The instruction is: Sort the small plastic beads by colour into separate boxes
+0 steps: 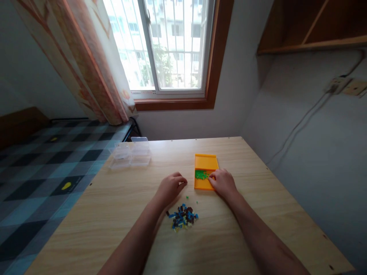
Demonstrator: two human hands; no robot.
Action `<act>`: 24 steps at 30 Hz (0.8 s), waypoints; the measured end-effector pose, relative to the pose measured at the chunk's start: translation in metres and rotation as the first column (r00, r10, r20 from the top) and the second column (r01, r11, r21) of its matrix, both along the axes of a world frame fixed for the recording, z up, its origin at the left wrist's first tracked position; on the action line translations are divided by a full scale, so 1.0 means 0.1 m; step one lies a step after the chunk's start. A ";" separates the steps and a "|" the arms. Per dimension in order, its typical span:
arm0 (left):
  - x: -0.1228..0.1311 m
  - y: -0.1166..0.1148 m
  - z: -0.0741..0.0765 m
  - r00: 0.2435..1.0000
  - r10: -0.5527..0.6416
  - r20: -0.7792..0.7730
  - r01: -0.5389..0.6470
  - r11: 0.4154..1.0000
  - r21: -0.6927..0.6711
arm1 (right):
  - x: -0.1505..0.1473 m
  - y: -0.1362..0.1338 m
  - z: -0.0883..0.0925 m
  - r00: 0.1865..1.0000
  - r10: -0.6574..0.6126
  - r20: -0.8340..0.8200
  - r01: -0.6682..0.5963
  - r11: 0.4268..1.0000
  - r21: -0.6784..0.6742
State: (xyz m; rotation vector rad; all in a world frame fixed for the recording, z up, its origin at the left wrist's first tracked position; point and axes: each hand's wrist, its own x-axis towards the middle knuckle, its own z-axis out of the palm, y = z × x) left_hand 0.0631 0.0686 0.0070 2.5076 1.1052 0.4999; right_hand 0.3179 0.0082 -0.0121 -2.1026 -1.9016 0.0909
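Note:
A yellow-orange tray (pixel 206 162) with a raised bar across its middle lies on the table, and small green building bricks (pixel 202 175) are heaped in its near part. My right hand (pixel 224 181) rests over the tray's right edge, its thumb and fingers pinched together beside the green bricks; what they hold is too small to tell. Left of the tray, my left hand (pixel 172 186) hovers close to the tabletop with fingers curled and fingertips together, their contents hidden. Nearer to me lies a pile of blue, dark brown and pale yellow bricks (pixel 183 217). A loose green brick (pixel 187 197) lies beyond the pile.
Clear plastic boxes (pixel 140 158) with raised lids stand at the table's far left. The wooden table (pixel 120 214) meets a wall on the right, where a cable (pixel 298 126) hangs. A bed with a checked cover (pixel 65 160) is to the left, below a curtained window.

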 end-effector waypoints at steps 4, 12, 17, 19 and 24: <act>0.41 0.07 0.05 0.998 -0.015 -0.055 0.015 1.000 0.017 | 0.00 -0.01 0.02 1.000 0.016 -0.024 -0.016 1.000 0.016; 0.72 0.10 -0.04 0.981 0.030 -0.189 -0.025 0.999 0.026 | -0.07 -0.11 0.02 0.996 0.075 -0.048 -0.076 0.997 -0.013; 0.76 0.09 -0.03 0.972 0.080 -0.221 -0.076 0.997 0.026 | -0.08 -0.08 0.03 0.996 0.071 -0.061 -0.071 0.997 -0.002; 0.77 0.08 -0.01 0.971 0.110 -0.212 -0.106 0.994 0.026 | -0.07 -0.08 0.04 0.995 0.072 -0.067 -0.072 0.997 0.006; 0.62 0.07 0.14 0.968 0.179 -0.175 -0.178 0.984 0.019 | -0.09 -0.14 0.11 0.989 0.103 -0.102 -0.094 0.991 0.095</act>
